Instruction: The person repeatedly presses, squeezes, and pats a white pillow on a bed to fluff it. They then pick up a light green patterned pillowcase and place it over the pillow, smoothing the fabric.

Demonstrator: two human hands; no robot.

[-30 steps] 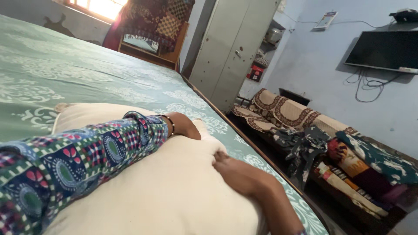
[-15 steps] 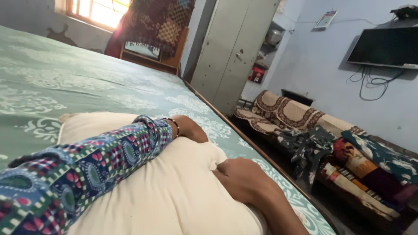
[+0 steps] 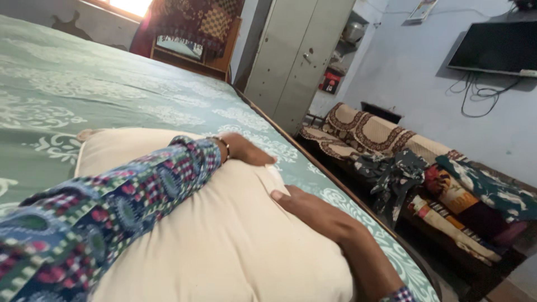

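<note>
- Pillow (image 3: 224, 246), cream and plump, lies on the bed near its right edge, under both of the person's hands.
- Left hand (image 3: 249, 151) rests on the pillow's far corner; its fingers (image 3: 263, 158) lie flat and loosely spread on the fabric, with the tips partly hidden behind the corner fold.
- Right hand (image 3: 313, 212) presses on the pillow's right side, fingers (image 3: 282, 197) stretched out and together, pinching nothing that I can see; the palm's underside is hidden.
- A thin bracelet (image 3: 224, 146) sits at the left wrist, where the patterned sleeve (image 3: 123, 207) ends; the sleeve is blurred and cut off at the lower left.
- Only a scrap of the right cuff shows at the bottom edge.
- The pillow's near end is cut off by the frame.
- Green patterned bedsheet (image 3: 112, 89) covers the bed around it.
- Beside the bed, well apart, stand a grey metal cupboard (image 3: 296, 56), a covered sofa (image 3: 369, 137) with piled folded cloths (image 3: 470, 207), and a wall television (image 3: 495, 47), cropped at the right.
</note>
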